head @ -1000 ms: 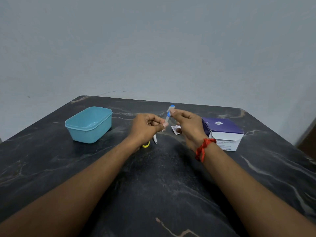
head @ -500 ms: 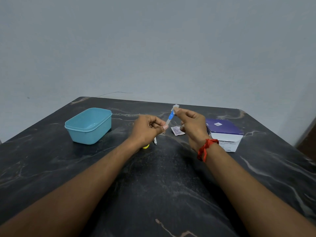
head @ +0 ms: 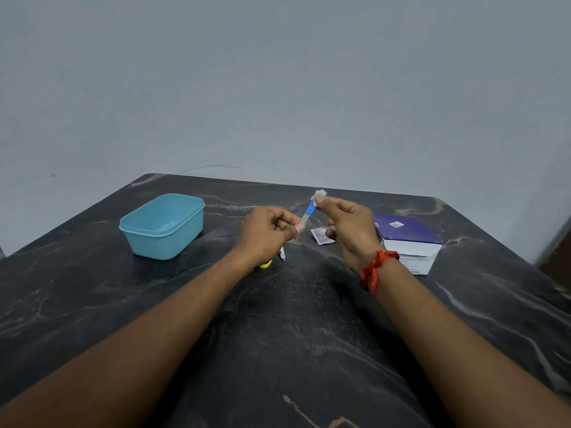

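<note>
The left hand [head: 268,233] pinches a slim blue-banded stick [head: 310,209] low down. Just beside it, the right hand [head: 349,230] pinches a white swab [head: 319,194] at the stick's tip.

My left hand [head: 265,233] pinches the lower end of a thin stick [head: 309,210] with a blue band, which tilts up to the right above the dark marble table [head: 278,335]. My right hand [head: 350,228] pinches a small white pad [head: 319,194] against the stick's top end. A red thread [head: 375,268] circles my right wrist. A small white sachet [head: 321,236] lies on the table between my hands. A teal tub [head: 163,225] stands well to the left, and a purple-and-white box [head: 408,239] lies just beside my right hand. A yellow bit [head: 265,264] shows under my left wrist.
</note>
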